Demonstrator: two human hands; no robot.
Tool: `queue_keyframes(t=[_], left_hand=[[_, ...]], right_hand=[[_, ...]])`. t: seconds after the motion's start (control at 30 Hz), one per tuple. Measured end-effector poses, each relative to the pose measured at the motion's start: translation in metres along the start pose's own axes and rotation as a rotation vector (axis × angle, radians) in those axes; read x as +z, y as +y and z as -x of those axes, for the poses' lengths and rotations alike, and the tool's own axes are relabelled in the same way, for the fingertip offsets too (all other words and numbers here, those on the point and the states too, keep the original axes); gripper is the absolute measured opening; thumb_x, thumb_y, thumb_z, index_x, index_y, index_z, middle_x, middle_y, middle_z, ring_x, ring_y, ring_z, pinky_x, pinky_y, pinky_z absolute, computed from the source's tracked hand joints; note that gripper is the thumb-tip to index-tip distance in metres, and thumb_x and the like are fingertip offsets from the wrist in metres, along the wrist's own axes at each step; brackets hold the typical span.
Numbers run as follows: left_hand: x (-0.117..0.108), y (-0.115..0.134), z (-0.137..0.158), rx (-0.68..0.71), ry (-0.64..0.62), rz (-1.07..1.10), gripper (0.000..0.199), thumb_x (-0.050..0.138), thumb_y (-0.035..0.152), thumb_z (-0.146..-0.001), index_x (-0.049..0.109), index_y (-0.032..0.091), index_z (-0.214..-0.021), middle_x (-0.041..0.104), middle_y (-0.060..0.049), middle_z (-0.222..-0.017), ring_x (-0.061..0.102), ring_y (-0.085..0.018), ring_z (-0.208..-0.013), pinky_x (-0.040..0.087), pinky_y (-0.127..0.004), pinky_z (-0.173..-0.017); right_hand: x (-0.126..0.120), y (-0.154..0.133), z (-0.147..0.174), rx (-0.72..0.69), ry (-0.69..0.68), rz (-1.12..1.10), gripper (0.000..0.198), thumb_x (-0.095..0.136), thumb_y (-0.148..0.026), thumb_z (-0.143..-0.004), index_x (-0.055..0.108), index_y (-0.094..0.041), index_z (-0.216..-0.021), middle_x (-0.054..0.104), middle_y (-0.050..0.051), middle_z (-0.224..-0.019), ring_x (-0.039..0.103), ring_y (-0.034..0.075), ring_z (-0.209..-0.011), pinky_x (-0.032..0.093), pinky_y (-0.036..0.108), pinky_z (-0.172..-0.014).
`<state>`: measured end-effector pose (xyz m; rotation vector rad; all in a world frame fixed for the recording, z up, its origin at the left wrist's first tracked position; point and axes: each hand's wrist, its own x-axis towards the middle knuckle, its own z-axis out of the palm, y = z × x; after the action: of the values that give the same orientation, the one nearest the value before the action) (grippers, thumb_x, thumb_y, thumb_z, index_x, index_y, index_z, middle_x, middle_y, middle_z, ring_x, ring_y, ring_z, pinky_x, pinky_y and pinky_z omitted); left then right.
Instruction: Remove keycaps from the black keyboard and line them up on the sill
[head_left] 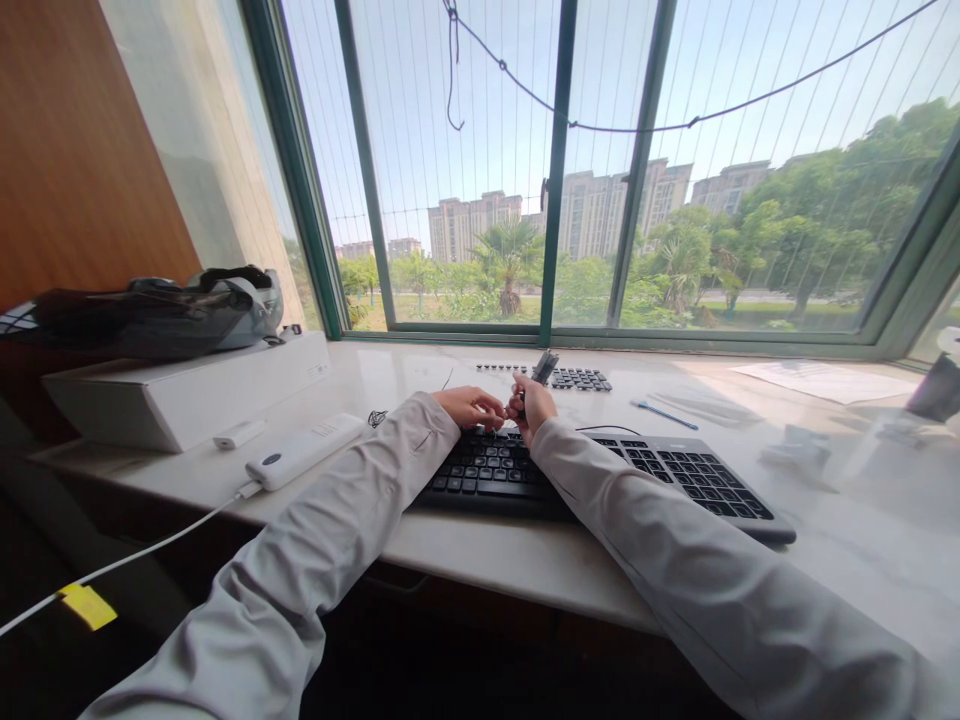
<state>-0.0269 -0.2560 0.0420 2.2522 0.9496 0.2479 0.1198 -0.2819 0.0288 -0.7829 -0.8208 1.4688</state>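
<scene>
A black keyboard lies on the pale stone sill in front of me; many sockets on its right part show no keycaps, while caps sit on its left part. Above its back edge, my right hand is closed around a small black brush, whose bristle-like end points up and away. My left hand is beside it, fingers bent together and reaching down close to the right fingertips. Whatever lies between the left fingertips is too small to make out. Loose black keycaps stand in rows behind my hands.
A blue pen-like tool lies right of the keycaps. To the left are a white power strip with a cable and a white box bearing a dark bag. Paper and clear plastic lie right. A green-framed window stands behind.
</scene>
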Motion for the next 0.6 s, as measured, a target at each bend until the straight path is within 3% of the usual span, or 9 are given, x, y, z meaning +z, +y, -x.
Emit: queue_keyframes(t=[0.47,0.6], left_hand=[[-0.0051,-0.0093,0.0019,-0.036,0.024,0.014,0.037,0.064,0.05,-0.073,0.064,0.015,-0.082,0.062,-0.001,-0.072,0.047,-0.008,-0.054,0.038,-0.02,-0.05],[-0.0093,-0.0069,0.0022,-0.042,-0.05,-0.011,0.034,0.065,0.047,-0.073,0.065,0.014,-0.08,0.062,-0.001,-0.073,0.047,-0.008,-0.054,0.039,-0.021,-0.052]], right_hand=[[0.0008,0.0049,-0.0059,0.034,-0.038,-0.032,0.03,0.049,-0.026,-0.085,0.037,-0.02,-0.058,0.024,-0.009,-0.039,0.024,0.007,-0.037,0.024,0.02,-0.037],[0.0027,0.0076,-0.0081,0.04,-0.047,-0.049,0.03,0.049,-0.028,-0.085,0.037,-0.02,-0.058,0.023,-0.009,-0.04,0.021,0.006,-0.037,0.022,0.02,-0.037]])
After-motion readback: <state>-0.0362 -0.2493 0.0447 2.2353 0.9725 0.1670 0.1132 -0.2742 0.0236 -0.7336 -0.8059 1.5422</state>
